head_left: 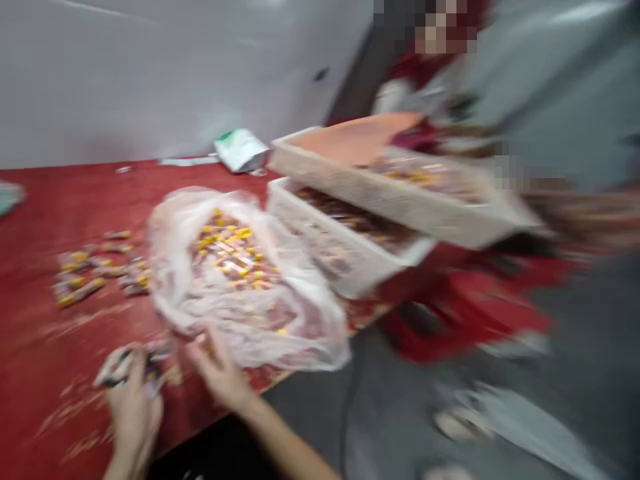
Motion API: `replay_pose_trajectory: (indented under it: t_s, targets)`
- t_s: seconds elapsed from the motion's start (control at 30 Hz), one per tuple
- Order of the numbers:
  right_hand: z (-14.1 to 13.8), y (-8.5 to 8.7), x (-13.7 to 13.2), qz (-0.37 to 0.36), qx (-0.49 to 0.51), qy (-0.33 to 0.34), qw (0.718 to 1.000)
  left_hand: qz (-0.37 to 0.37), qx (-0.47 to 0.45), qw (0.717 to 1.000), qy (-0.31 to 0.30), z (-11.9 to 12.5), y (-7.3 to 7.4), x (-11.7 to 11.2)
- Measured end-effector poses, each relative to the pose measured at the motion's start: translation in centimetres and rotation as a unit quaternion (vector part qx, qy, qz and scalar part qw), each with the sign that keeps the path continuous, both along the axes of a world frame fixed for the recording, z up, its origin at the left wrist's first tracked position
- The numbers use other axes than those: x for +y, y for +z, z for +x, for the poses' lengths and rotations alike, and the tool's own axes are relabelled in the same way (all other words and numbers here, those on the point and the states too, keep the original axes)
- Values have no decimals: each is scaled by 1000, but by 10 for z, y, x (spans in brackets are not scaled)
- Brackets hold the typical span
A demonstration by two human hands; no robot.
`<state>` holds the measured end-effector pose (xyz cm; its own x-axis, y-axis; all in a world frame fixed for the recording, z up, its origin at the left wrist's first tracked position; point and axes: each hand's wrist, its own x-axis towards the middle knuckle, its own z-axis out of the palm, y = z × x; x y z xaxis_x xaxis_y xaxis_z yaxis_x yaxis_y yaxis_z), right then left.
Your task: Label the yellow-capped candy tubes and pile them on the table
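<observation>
logging from afar: left hand (133, 417) clamped on a bunch of small red-and-yellow foil sachets (131, 363) at the near edge of a scuffed red tabletop (45, 333); blur hides their long axis. right hand (217, 370) open, fingers apart, just beside a crumpled clear plastic bag (170, 267) heaped with sachets. two white perforated plastic crates (380, 200) beside it hold more.
</observation>
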<state>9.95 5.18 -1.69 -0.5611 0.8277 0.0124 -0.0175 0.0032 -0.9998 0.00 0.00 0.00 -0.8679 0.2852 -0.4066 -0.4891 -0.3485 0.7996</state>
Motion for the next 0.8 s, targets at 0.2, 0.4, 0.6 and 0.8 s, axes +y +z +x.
replay_pose_trajectory:
  t_s: [0.2,0.4,0.6,0.8]
  targets:
    - [26,-5,6,188,15,53,981,31,-70,997,9,-12,-1,-25]
    - [25,12,4,352,30,80,932,42,-58,997,-42,-7,-3,-30]
    - [31,22,0,393,-15,70,917,32,-30,995,-87,-2,0,-34]
    - [35,18,-12,312,31,63,948,39,-30,990,-129,5,0,-37]
